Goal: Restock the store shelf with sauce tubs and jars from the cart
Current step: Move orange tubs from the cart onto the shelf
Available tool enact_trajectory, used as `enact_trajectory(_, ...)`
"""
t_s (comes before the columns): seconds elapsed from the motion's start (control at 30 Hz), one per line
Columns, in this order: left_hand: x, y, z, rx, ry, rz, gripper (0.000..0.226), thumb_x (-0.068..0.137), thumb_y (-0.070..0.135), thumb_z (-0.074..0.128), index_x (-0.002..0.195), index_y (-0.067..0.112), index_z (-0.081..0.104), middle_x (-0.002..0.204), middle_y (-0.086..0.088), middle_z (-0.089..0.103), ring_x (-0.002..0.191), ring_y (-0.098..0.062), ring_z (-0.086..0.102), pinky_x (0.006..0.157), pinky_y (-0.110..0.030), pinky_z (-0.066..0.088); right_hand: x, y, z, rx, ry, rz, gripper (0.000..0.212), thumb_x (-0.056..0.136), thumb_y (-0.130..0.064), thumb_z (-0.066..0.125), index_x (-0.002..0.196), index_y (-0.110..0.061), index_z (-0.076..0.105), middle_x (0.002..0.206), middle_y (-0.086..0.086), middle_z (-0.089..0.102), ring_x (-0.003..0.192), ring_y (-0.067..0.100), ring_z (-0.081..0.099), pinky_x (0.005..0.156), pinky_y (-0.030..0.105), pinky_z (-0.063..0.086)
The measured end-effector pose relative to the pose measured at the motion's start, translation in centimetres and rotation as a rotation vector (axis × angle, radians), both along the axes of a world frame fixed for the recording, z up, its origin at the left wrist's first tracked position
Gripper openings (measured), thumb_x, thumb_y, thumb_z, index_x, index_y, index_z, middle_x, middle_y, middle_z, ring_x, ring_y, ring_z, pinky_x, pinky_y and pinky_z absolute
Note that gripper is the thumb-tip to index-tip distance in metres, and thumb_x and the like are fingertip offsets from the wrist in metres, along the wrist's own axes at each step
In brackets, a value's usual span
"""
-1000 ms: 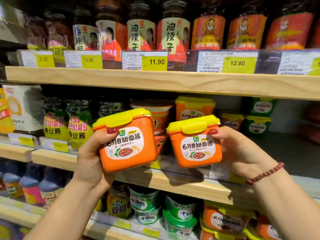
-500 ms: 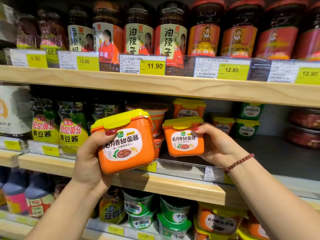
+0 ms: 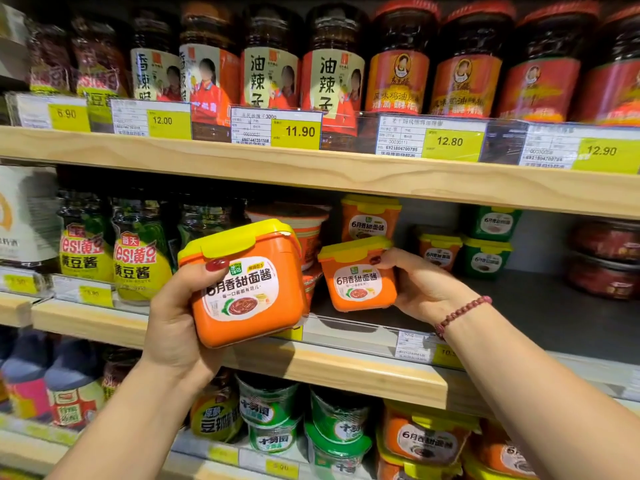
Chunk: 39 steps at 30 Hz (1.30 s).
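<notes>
My left hand (image 3: 173, 317) grips a large orange sauce tub (image 3: 247, 285) with a yellow lid, held tilted in front of the middle shelf (image 3: 346, 372). My right hand (image 3: 420, 289) holds a second orange tub (image 3: 358, 275) by its right side, its base resting on or just above the dark shelf floor past the clear price rail. Behind it stands another orange tub (image 3: 370, 218), raised on something hidden. Further right sit a small orange tub (image 3: 438, 249) and two stacked green tubs (image 3: 488, 240).
Dark jars with red labels (image 3: 398, 64) line the top shelf above yellow price tags. Soybean paste jars (image 3: 138, 258) stand left on the middle shelf, a red-lidded cup (image 3: 298, 223) behind my left tub. Bare dark shelf floor (image 3: 540, 306) lies right. Green and orange tubs fill the lower shelf.
My right hand has pushed its tub forward and down into the middle shelf. The left hand's tub has stayed roughly in place. My view has moved closer to the shelf.
</notes>
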State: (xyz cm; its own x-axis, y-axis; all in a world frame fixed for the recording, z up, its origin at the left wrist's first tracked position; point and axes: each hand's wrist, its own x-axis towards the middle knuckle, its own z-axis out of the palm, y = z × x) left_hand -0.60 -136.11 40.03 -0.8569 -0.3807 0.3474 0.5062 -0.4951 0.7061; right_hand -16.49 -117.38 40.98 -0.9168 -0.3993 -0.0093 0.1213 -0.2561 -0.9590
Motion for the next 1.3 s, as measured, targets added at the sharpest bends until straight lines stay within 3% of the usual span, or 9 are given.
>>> enact_trajectory(0.17, -0.2, 0.4, 0.0, 0.008, 0.007, -0.019, 0.058, 0.090, 0.009, 0.029, 0.055, 0.020, 0.073, 0.060, 0.004, 0.070, 0.053, -0.012, 0.068, 0.041, -0.026, 0.052, 0.0, 1.0, -0.5, 0.150, 0.032, 0.068, 0.038, 0.057, -0.006, 0.068, 0.094, -0.009, 0.065, 0.084, 0.011, 0.074, 0.080, 0.023, 0.069, 0.079, 0.034, 0.055)
enact_trajectory(0.63, -0.4, 1.2, -0.4, 0.026, 0.017, -0.003, 0.054, 0.089, 0.010, 0.034, 0.054, 0.022, 0.074, 0.060, 0.004, 0.070, 0.053, -0.013, 0.068, 0.040, -0.027, 0.052, 0.7, 4.2, 0.1, 0.554, 0.191, 0.213, 0.037, 0.064, -0.017, 0.069, 0.101, -0.014, 0.066, 0.097, -0.001, 0.074, 0.099, 0.013, 0.063, 0.081, 0.022, 0.046)
enact_trajectory(0.73, -0.5, 1.3, -0.3, 0.020, 0.060, -0.040, 0.017, 0.066, 0.021, 0.059, 0.059, 0.021, 0.075, 0.064, 0.003, 0.071, 0.057, -0.013, 0.069, 0.043, -0.027, 0.053, 0.7, 4.4, 0.0, 0.537, 0.178, 0.225, 0.041, 0.063, -0.017, 0.069, 0.104, -0.012, 0.066, 0.100, -0.001, 0.074, 0.101, 0.013, 0.064, 0.085, 0.021, 0.046)
enact_trajectory(0.8, -0.7, 1.3, -0.3, 0.010, 0.065, -0.064, 0.026, 0.040, 0.022, 0.071, 0.065, 0.020, 0.076, 0.069, 0.002, 0.072, 0.061, -0.015, 0.070, 0.047, -0.029, 0.054, 0.7, 4.4, 0.0, 0.537, 0.153, 0.243, 0.041, 0.064, -0.015, 0.070, 0.104, -0.012, 0.066, 0.102, 0.000, 0.074, 0.104, 0.014, 0.063, 0.094, 0.026, 0.045)
enact_trajectory(0.93, -1.3, 1.6, -0.2, -0.010, 0.047, -0.032, 0.021, 0.071, 0.016, 0.058, 0.061, 0.022, 0.075, 0.066, 0.003, 0.072, 0.058, -0.014, 0.069, 0.045, -0.029, 0.054, 0.4, 4.3, -0.4, 0.629, 0.099, 0.322, 0.050, 0.068, -0.016, 0.072, 0.117, -0.008, 0.064, 0.116, 0.006, 0.070, 0.116, 0.022, 0.061, 0.107, 0.037, 0.041)
enact_trajectory(1.07, -1.6, 2.0, 0.4, -0.065, 0.079, -0.026, 0.022, 0.044, 0.015, 0.069, 0.064, 0.023, 0.076, 0.068, 0.004, 0.072, 0.061, -0.014, 0.070, 0.048, -0.028, 0.055, 0.4, 4.3, -0.3, 0.617, 0.086, 0.355, 0.040, 0.076, -0.013, 0.070, 0.116, -0.010, 0.064, 0.114, 0.005, 0.071, 0.111, 0.020, 0.064, 0.103, 0.035, 0.045)
enact_trajectory(1.13, -2.0, 2.0, 0.6, -0.075, 0.061, -0.022, 0.018, 0.057, 0.016, 0.062, 0.065, 0.024, 0.076, 0.069, 0.004, 0.072, 0.061, -0.014, 0.070, 0.048, -0.029, 0.055, 0.6, 4.3, -0.2, 0.630, 0.119, 0.337, 0.032, 0.082, -0.009, 0.067, 0.113, -0.012, 0.062, 0.104, 0.001, 0.074, 0.098, 0.012, 0.068, 0.088, 0.026, 0.052)
enact_trajectory(1.2, -2.2, 2.1, 0.6, -0.089, 0.071, -0.037, 0.028, 0.069, 0.018, 0.050, 0.064, 0.025, 0.076, 0.068, 0.004, 0.072, 0.060, -0.015, 0.070, 0.048, -0.030, 0.055, 0.9, 4.6, 0.1, 0.611, 0.186, 0.279, 0.046, 0.078, -0.007, 0.072, 0.119, -0.014, 0.054, 0.105, -0.001, 0.072, 0.096, 0.011, 0.068, 0.084, 0.022, 0.052)
enact_trajectory(1.3, -2.6, 2.2, 0.6, -0.116, 0.052, -0.047, 0.021, 0.056, 0.019, 0.059, 0.066, 0.025, 0.076, 0.070, 0.002, 0.073, 0.062, -0.017, 0.070, 0.050, -0.033, 0.057, 2.2, 5.3, 1.0, 0.600, 0.398, 0.119, 0.070, 0.070, -0.012, 0.080, 0.127, -0.026, 0.042, 0.113, -0.009, 0.061, 0.103, 0.005, 0.059, 0.086, 0.021, 0.047)
